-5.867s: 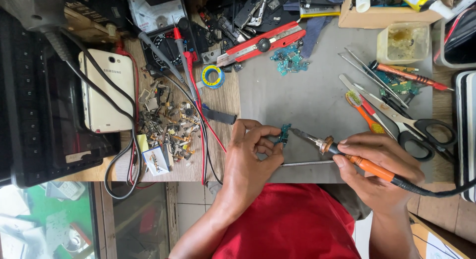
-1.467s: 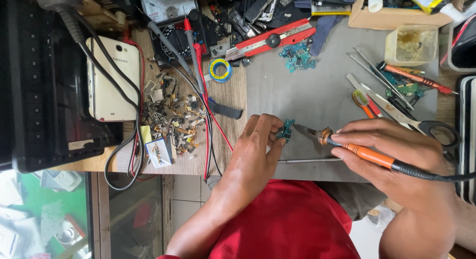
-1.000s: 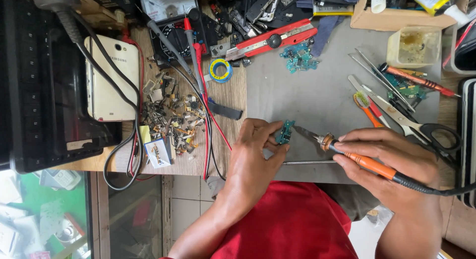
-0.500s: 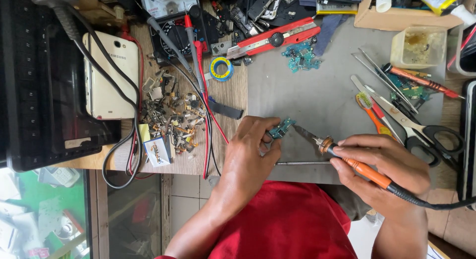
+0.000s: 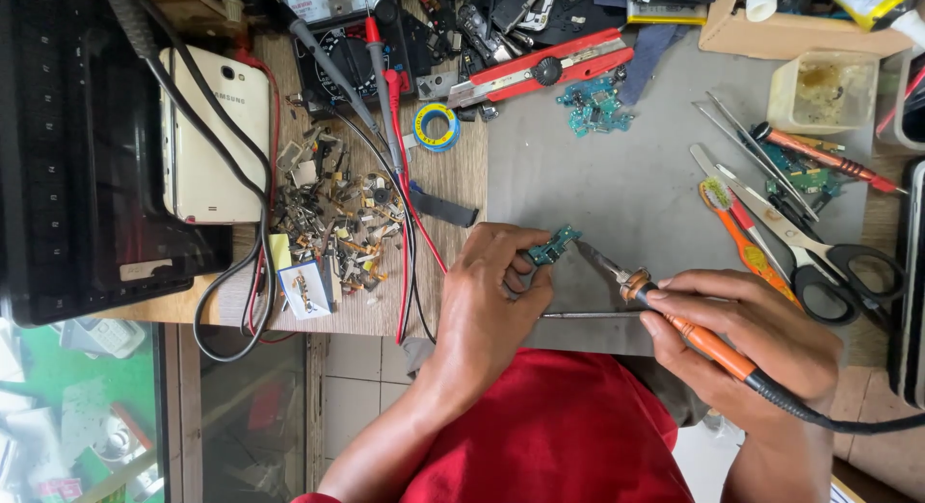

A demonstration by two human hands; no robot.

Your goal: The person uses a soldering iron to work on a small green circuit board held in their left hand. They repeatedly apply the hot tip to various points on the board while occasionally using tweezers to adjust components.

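My left hand (image 5: 496, 296) pinches a small teal circuit board (image 5: 552, 245) between thumb and fingers, just above the grey work mat (image 5: 636, 185). An orange-handled soldering iron (image 5: 694, 334) is gripped in my right hand (image 5: 761, 344) like a pen; its metal tip points up-left and sits a short way from the board's right edge. The iron's black cord runs off to the right. A thin metal rod (image 5: 588, 315) lies on the mat between my hands.
A pile of small metal parts (image 5: 337, 224), red and black probe leads (image 5: 390, 127), a white phone (image 5: 207, 137) and a solder roll (image 5: 436, 127) lie left. A red utility knife (image 5: 540, 71), more teal boards (image 5: 594, 103), scissors (image 5: 819, 257), tweezers and a plastic cup (image 5: 822, 89) lie beyond.
My right hand has shifted slightly, keeping the soldering iron tip close to the teal board. My left hand has stayed on the board, turning it a little.
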